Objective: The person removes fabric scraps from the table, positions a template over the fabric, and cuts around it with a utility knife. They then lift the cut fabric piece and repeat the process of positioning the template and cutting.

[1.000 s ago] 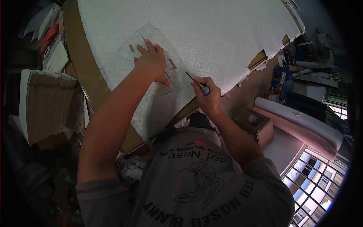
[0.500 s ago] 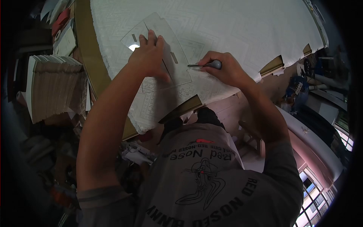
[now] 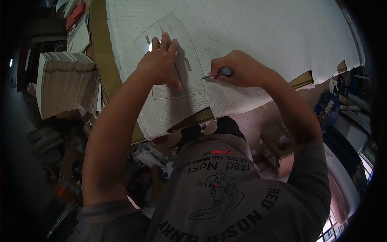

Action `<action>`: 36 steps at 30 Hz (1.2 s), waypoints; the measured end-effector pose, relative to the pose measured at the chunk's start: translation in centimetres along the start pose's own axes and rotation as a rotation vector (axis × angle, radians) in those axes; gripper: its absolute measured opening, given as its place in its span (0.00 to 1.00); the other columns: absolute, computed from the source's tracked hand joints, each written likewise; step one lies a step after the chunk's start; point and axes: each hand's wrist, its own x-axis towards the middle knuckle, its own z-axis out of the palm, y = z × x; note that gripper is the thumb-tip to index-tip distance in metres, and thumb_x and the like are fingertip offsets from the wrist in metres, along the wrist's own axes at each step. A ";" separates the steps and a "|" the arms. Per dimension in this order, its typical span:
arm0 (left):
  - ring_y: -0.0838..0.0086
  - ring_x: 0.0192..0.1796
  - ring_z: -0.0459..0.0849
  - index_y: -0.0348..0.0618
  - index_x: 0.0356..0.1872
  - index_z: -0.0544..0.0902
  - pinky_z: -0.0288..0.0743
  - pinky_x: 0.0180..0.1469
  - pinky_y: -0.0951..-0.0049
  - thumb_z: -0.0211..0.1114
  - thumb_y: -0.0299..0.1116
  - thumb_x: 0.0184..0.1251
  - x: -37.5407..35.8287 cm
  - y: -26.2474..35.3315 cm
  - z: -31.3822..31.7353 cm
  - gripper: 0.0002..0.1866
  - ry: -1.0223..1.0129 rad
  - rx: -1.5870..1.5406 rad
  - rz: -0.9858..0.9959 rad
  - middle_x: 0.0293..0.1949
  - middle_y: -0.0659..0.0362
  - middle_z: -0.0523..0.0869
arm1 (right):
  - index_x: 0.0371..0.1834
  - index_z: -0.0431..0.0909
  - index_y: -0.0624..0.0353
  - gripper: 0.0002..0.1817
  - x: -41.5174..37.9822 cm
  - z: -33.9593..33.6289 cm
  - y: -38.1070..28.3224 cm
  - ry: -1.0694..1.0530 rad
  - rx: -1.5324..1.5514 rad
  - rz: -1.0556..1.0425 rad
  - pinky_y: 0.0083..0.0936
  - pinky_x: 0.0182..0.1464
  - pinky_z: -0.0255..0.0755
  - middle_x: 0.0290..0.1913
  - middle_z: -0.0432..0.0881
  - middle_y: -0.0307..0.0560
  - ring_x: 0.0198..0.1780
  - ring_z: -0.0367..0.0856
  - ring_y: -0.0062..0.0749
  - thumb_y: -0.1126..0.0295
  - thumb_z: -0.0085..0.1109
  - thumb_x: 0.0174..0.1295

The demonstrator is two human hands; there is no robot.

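My left hand (image 3: 158, 64) lies with fingers spread on a clear plastic template (image 3: 192, 74), pressing it against the white patterned sheet (image 3: 250, 36). The template has a curved right edge, small slots and a dark line down it. In my right hand (image 3: 242, 69), a small knife (image 3: 226, 71) with a rounded grey handle is gripped. Its slim metal tip meets the sheet at the template's right edge, close to the lower right corner. The fingers partly cover the knife.
Openings along the sheet's near edge show a brown surface (image 3: 193, 120) beneath. A tall stack of pale sheets (image 3: 64, 86) stands left of the table, near a red item (image 3: 75, 16). A wooden stool (image 3: 278, 155) is below on the right.
My right hand has brought the knife tip lower along the template's right edge, toward its near corner. My left hand stays on the template. The whole view has shifted slightly.
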 end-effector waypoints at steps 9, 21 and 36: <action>0.31 0.84 0.52 0.36 0.82 0.55 0.74 0.75 0.44 0.91 0.59 0.29 0.0 -0.1 0.3 0.77 0.016 0.021 0.027 0.84 0.32 0.49 | 0.43 0.86 0.55 0.06 -0.9 2.5 2.9 0.102 0.235 0.008 0.31 0.42 0.80 0.37 0.92 0.43 0.36 0.90 0.38 0.73 0.72 0.65; 0.28 0.83 0.54 0.32 0.82 0.55 0.77 0.72 0.44 0.92 0.59 0.30 -0.1 -0.6 0.2 0.77 0.035 -0.044 0.065 0.83 0.31 0.51 | 0.45 0.84 0.62 0.09 -2.1 10.2 -5.4 0.764 0.142 0.566 0.34 0.40 0.81 0.34 0.90 0.54 0.35 0.91 0.41 0.69 0.70 0.67; 0.26 0.83 0.49 0.31 0.83 0.53 0.73 0.72 0.32 0.93 0.60 0.31 0.2 -0.4 -0.7 0.80 -0.038 -0.086 0.019 0.84 0.30 0.46 | 0.44 0.84 0.64 0.10 0.0 14.2 -6.8 0.989 -0.015 0.723 0.28 0.44 0.81 0.36 0.91 0.51 0.39 0.90 0.29 0.72 0.74 0.64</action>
